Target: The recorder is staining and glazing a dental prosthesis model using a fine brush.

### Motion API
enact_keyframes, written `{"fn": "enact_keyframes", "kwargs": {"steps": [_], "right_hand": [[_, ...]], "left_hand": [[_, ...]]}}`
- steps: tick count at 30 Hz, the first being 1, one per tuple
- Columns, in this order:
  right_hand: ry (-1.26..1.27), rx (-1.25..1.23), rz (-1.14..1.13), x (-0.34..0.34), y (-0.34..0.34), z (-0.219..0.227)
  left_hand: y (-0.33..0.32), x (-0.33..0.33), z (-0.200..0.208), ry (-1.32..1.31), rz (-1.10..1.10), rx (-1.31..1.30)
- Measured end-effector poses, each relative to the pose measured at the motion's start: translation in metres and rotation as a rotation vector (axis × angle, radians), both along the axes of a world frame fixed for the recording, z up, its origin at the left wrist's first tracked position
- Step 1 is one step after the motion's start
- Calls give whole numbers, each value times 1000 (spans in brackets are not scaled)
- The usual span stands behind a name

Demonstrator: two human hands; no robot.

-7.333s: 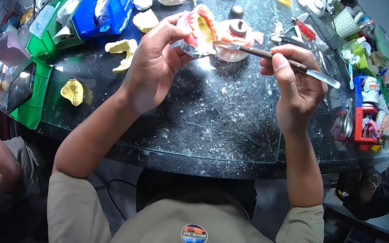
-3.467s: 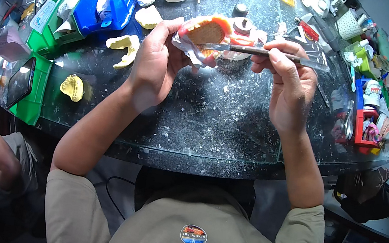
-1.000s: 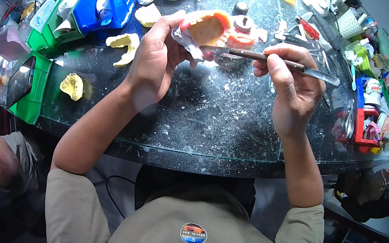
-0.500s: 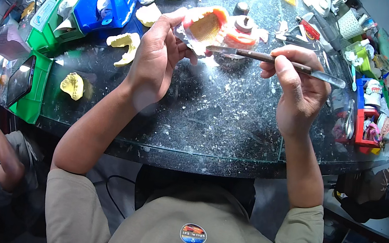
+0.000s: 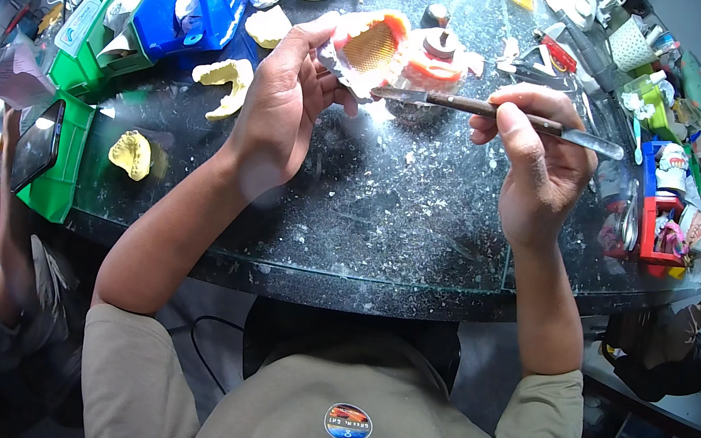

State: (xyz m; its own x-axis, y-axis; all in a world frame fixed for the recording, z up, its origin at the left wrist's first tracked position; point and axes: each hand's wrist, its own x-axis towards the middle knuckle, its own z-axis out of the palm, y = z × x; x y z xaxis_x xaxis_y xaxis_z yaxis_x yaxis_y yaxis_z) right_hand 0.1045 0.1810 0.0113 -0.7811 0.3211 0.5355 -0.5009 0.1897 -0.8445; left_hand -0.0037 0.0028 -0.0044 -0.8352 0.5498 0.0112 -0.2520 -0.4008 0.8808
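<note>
Left hand (image 5: 280,111) grips dental cast (image 5: 365,49) tilted up for access; right hand (image 5: 538,160) pinches metal spatula (image 5: 491,111), tip at cast edge.

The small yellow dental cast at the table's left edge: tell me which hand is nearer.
Left. The left hand is up and to the right of the yellow cast, holding an orange dental model; the right hand is far across the table.

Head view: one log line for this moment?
left hand: holds dental cast | right hand: grips metal spatula, tip at cast | glass table
</note>
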Motion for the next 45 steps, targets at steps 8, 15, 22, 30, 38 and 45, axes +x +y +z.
{"fn": "enact_keyframes", "kwargs": {"steps": [8, 15, 22, 30, 38, 45], "right_hand": [[17, 6, -17, -2, 1, 1], [25, -63, -46, -5, 6, 0], [-41, -367, -75, -19, 46, -11], [-127, -485, 5, -22, 51, -15], [-149, -505, 38, -23, 52, -16], [-169, -495, 48, -22, 53, -17]], "left_hand": [[-2, -1, 0, 48, -41, -45], [-3, -4, -3, 67, -51, -83], [-2, -4, -1, 63, -68, -60], [-2, -7, -1, -16, -86, -90], [-3, -6, -3, -50, -60, 86], [-12, 6, -8, -49, -58, 127]]}}
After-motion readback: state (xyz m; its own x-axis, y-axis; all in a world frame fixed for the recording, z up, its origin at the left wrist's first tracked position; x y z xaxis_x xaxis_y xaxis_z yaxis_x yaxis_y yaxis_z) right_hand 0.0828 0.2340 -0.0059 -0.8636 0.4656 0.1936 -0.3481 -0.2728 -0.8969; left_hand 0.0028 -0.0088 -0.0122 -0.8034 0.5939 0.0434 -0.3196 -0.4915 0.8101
